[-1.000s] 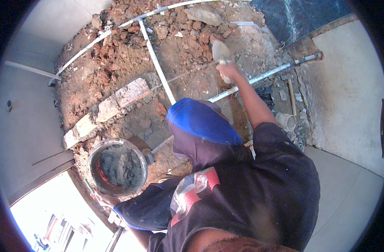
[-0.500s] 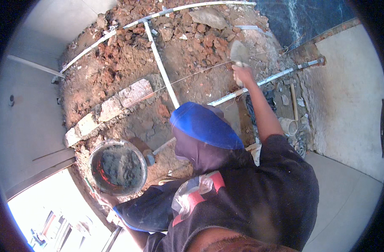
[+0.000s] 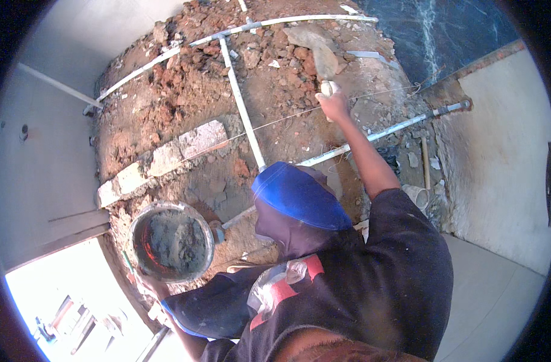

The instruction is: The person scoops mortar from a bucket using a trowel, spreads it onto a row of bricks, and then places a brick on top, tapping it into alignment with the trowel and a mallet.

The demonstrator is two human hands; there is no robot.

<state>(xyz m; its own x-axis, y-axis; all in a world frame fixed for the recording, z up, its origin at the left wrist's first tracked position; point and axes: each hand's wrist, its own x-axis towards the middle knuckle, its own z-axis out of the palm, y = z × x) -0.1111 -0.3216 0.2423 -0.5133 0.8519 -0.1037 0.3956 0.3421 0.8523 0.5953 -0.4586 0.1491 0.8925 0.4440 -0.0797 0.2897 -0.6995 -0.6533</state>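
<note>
Black bucket (image 3: 209,240) of grey mix (image 3: 180,241), near left; left hand (image 3: 152,286) at its lower rim, likely steadying it (grip hidden, cannot tell). Right hand (image 3: 334,104) wraps the trowel (image 3: 325,60) by its handle, leaving blade free over loose soil (image 3: 287,84). String (image 3: 384,93) passes close; white pipe (image 3: 408,123) bounds room rightward.

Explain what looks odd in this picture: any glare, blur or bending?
In the head view, glare washes out the bright opening at lower left; the trowel in the right hand looks slightly smeared; the long white pipe near the top bows, probably from the fisheye lens.
</note>
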